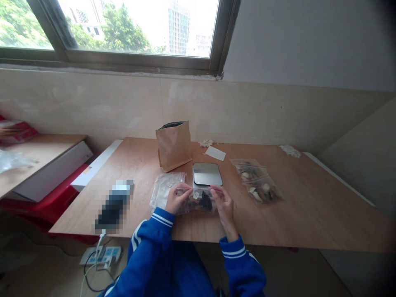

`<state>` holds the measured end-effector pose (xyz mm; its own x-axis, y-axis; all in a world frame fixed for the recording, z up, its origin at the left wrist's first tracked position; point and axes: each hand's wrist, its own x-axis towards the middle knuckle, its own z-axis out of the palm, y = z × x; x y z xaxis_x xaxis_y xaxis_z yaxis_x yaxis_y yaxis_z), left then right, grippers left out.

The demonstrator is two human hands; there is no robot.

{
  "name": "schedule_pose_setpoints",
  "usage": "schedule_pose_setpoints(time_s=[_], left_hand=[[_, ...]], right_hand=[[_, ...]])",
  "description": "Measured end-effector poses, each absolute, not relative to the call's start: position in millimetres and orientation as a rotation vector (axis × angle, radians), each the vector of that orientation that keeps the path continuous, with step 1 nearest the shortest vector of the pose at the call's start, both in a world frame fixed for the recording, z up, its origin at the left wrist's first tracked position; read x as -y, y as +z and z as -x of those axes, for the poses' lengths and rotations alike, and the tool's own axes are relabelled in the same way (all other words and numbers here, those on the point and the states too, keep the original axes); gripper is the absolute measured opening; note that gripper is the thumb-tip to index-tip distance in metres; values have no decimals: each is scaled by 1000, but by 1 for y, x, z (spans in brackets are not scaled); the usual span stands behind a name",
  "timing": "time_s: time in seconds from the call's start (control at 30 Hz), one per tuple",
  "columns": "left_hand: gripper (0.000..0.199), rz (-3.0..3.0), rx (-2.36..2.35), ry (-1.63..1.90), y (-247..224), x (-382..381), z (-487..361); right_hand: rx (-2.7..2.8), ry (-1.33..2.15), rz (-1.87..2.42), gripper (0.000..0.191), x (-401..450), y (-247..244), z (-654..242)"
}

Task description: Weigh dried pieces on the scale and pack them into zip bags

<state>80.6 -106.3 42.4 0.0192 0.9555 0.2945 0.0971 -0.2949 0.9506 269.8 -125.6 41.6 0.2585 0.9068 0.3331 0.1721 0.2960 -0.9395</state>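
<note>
**A:** Eyes on the grip. What have I got?

**B:** I've got both bare hands on a clear zip-top plastic bag (pixel 196 202) of dark brown chunks, low over the plywood tabletop (pixel 309 206), close to its near edge.

**A:** How tight?

**B:** The left hand (pixel 177 199) is pinching one end of the bag's red-lined seal (pixel 198 189). The right hand (pixel 224 202) has the other end, its fingertips (pixel 217 189) pressed on the seal. The hands stay apart, with the bag spanning the gap.

**A:** Is the bag resting on anything?

**B:** I can't tell. It overlaps a crumpled clear plastic bag (pixel 163 194) with small white labels, just by the left hand.

**A:** What's around it?

**B:** Just beyond is a flat, dark, glossy rounded-square slab (pixel 208 174). Behind that, a tan kraft-paper pouch (pixel 173 145) stands upright, and to the right lies another clear zip bag (pixel 256 181) of pale and brown pieces.
</note>
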Motion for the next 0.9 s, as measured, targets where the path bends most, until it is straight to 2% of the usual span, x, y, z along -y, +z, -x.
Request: schedule_pose_setpoints(time_s=[0.1,0.2,0.27,0.57,0.8,0.9], left_hand=[[20,-1555,-1083,1389,44,108,-82],[20,-1620,-1013,1407,48,111,-85],[20,-1666,-988,1429,51,112,-88],[22,-1641,-1039,1527,57,125,-95],[21,-1480,-1065,1616,55,130,-100],[22,-1429,-1084,1652,56,132,-103]], right_hand=[[1504,339,1243,26,132,63,-271],[1904,166,1265,18,132,84,-265],[2080,138,1253,15,129,95,-260],[2261,2,1192,34,121,106,-252],[2338,-7,1223,21,126,116,-248],[2307,8,1254,23,129,120,-248]])
